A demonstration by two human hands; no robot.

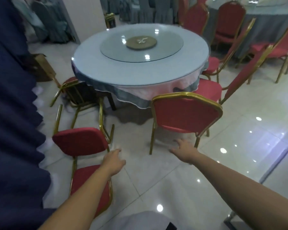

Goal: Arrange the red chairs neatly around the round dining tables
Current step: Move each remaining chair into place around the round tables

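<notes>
Left hand [114,161] extended forward, palm down, fingers straight and close together, holding nothing. It hovers just beside the right edge of the backrest of the near-left red chair [80,140]; no contact visible. Right hand [184,149] likewise extended, fingers spread, holding nothing, just short of the rear legs of the centre red chair [186,112]. That chair stands upright, backrest towards the camera, close against the hanging cloth of the round table [140,72]. The near-left chair stands apart from the table, its seat pointing towards the camera. A third red chair [208,91] sits at the table's right side, seat close against the cloth. Glass turntable [165,47] lies centred on the tabletop. A second clothed table [271,22] stands at far right with more red chairs [229,19] beside it. Navy curtain [12,113] fills the left edge. Floor is glossy pale tile [156,171].
</notes>
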